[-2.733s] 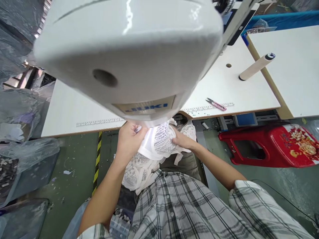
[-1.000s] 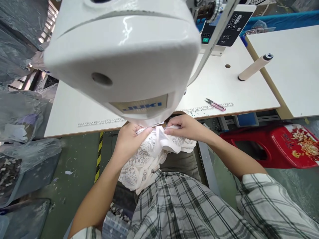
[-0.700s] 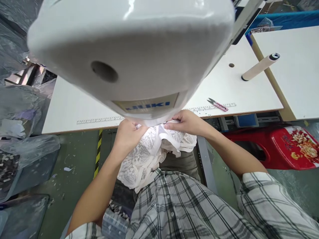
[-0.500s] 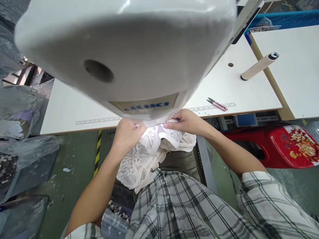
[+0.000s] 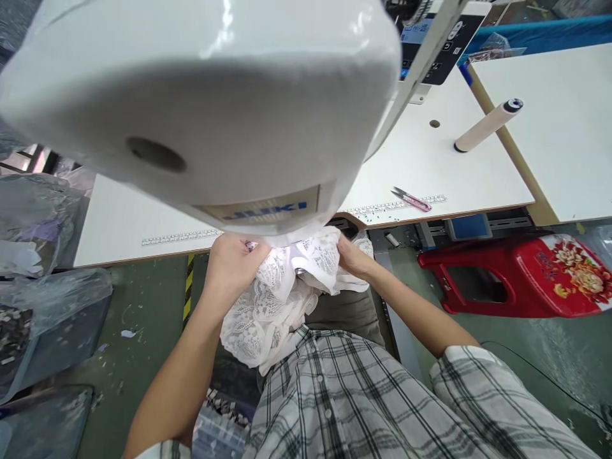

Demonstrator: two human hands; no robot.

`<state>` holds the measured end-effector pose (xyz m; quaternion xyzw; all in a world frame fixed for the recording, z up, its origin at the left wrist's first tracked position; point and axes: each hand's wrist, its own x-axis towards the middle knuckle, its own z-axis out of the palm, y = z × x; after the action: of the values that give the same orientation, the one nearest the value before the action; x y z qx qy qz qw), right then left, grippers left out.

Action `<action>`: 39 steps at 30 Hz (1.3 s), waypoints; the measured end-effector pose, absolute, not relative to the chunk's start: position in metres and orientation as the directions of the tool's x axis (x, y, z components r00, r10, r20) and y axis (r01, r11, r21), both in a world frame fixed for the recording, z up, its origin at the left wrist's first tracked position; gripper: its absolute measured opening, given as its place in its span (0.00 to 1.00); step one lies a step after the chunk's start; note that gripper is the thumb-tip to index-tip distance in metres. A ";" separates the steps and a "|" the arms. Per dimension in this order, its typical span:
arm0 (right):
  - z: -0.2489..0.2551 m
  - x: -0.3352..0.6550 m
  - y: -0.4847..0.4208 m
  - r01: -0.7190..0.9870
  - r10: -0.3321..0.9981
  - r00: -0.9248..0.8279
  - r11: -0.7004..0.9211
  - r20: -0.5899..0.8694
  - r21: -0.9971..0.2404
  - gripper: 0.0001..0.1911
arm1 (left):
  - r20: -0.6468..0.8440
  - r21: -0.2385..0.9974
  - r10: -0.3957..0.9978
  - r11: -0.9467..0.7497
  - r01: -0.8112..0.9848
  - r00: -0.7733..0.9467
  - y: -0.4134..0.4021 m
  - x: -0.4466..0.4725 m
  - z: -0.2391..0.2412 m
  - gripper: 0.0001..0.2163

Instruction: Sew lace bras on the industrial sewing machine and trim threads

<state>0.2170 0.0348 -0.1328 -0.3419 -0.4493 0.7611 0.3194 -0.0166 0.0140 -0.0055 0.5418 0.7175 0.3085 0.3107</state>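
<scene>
A white lace garment (image 5: 258, 319) with smooth white bands lies bunched over my lap and rises to the table's front edge. Beneath the head of a white sewing machine (image 5: 215, 115), my left hand (image 5: 234, 264) pinches the garment's upper left part, its fingertips partly hidden by the machine. My right hand (image 5: 352, 256) grips the lace on the right side, with most of its fingers behind the cloth. Between the two hands the lace is spread and brightly lit. The machine head hides the needle area.
Pink-handled thread snips (image 5: 412, 199) lie by a printed ruler strip on the white table (image 5: 478, 172). A pale thread cone (image 5: 488, 125) stands farther back. To the right is a red stool (image 5: 521, 274); at left are plastic bags (image 5: 43, 210) and a bin (image 5: 62, 325).
My right hand has moved down off the table edge and now grips the lace farther out and lower. My left hand keeps its hold. The view has shifted slightly.
</scene>
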 end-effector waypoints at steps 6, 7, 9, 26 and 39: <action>-0.169 0.218 0.009 -0.260 0.595 -0.723 -0.705 -0.351 -0.660 0.39 | -0.065 0.730 0.982 0.170 0.662 -0.180 0.015 -0.017 -0.007 0.03; -0.171 0.219 0.009 -0.276 0.614 -0.691 -0.711 -0.382 -0.647 0.36 | -0.070 0.732 0.982 0.172 0.660 -0.178 0.015 -0.016 -0.008 0.03; -0.172 0.222 0.010 -0.324 0.665 -0.601 -0.709 -0.442 -0.627 0.28 | -0.078 0.736 0.982 0.174 0.654 -0.174 0.015 -0.016 -0.009 0.04; -0.126 0.252 0.041 -0.366 0.897 -0.194 -0.442 -0.397 -0.819 0.18 | 0.046 0.645 0.985 0.100 0.758 -0.169 0.001 -0.017 -0.016 0.05; -0.016 0.223 -0.003 0.022 0.568 -0.812 0.262 0.136 -0.965 0.13 | 0.013 0.602 0.899 -0.356 0.715 0.437 -0.054 0.028 0.001 0.17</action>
<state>0.2233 -0.0034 -0.0162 -0.1945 -0.7580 0.5756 0.2374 0.0283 -0.0538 0.0011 0.8049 0.5014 0.1735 0.2658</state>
